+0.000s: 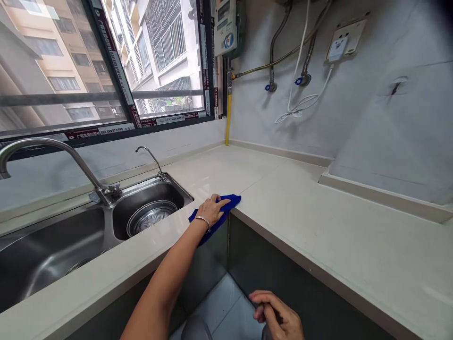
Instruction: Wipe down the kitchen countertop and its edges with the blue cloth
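A dark blue cloth [231, 203] lies over the inner corner of the pale countertop [283, 203], part of it hanging down past the front edge. On top of it presses my left hand [210, 211], fingers bent over the fabric and a bangle at the wrist. The hand covers the middle of the cloth. Low in the head view, my right hand [278, 315] hovers in front of the dark cabinet, away from the counter. Its fingers are loosely curled and apart, with nothing seen in them.
Left of the cloth is a double steel sink [108, 222] with a round strainer basket [150, 217], a large faucet [74, 156] and a small tap [150, 153]. A yellow pipe [228, 120] meets the counter's back corner. A white cable [295, 111] hangs along the wall.
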